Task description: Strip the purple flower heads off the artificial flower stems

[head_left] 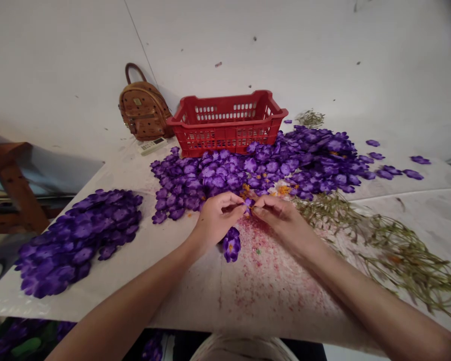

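My left hand (pixel 217 215) and my right hand (pixel 281 216) meet over the middle of the table, thumbs and forefingers pinched. Between their fingertips is a small purple artificial flower (pixel 248 204), partly hidden by the fingers. Just below my left hand shows a fuller purple bloom (pixel 231 245) with a yellow centre; whether it rests on the table or hangs from the hand I cannot tell. Beyond the fingertips lie yellow stamens (pixel 283 190) and a broad heap of purple fabric petals (pixel 221 173).
A red plastic crate (pixel 225 135) stands behind the heap. A second petal pile (pixel 82 235) lies at left, green stems (pixel 394 245) at right. At the back left are a brown backpack (pixel 145 110) and a remote control (pixel 152 146). Pink specks dot the tabletop (pixel 195 301).
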Demonstrator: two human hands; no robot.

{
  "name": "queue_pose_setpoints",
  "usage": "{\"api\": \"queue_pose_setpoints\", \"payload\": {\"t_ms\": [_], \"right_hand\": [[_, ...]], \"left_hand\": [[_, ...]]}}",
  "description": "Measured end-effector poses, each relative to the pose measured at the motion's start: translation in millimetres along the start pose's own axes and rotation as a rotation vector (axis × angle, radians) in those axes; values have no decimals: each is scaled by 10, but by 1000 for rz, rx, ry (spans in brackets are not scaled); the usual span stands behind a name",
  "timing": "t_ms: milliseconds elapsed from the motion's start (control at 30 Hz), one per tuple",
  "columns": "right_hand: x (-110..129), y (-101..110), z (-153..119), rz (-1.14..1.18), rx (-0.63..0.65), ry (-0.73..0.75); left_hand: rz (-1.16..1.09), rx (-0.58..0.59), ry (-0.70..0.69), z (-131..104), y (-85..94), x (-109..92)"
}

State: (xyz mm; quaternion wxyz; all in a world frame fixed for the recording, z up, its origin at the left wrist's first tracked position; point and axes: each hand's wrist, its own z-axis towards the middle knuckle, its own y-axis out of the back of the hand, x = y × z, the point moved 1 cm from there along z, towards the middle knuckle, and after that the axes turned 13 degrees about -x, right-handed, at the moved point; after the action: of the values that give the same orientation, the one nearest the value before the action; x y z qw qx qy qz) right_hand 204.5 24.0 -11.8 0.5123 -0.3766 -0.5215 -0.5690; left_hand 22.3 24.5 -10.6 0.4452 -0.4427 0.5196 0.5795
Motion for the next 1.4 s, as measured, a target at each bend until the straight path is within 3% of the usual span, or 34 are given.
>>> {"api": "queue_pose_setpoints", "payload": {"t_ms": [267, 400, 500, 667, 833, 933, 1233, 1400], "right_hand": [[32, -34, -11, -174, -38, 81], [18, -55, -24, -135, -37, 67], [0, -39, -27, 48, -7, -43], [19, -27, -39, 488, 35, -405], [25, -42, -45, 558, 79, -515], [27, -31, -41, 501, 40, -473], [34, -11, -46, 213, -90, -35], [14, -57, -55, 114, -7, 14]], "left_hand": [[-48, 3, 13, -40, -39, 0], [-58, 9, -9, -66, -33, -44], [-70, 55, -35, -66, -3, -93], [8, -8, -149, -53, 13, -81], [141, -74, -349, -78, 5, -83], [172, -62, -325, -87, 9, -111], [-33, 19, -20, -47, 20, -124], [-137, 55, 83, -44, 40, -135]]}}
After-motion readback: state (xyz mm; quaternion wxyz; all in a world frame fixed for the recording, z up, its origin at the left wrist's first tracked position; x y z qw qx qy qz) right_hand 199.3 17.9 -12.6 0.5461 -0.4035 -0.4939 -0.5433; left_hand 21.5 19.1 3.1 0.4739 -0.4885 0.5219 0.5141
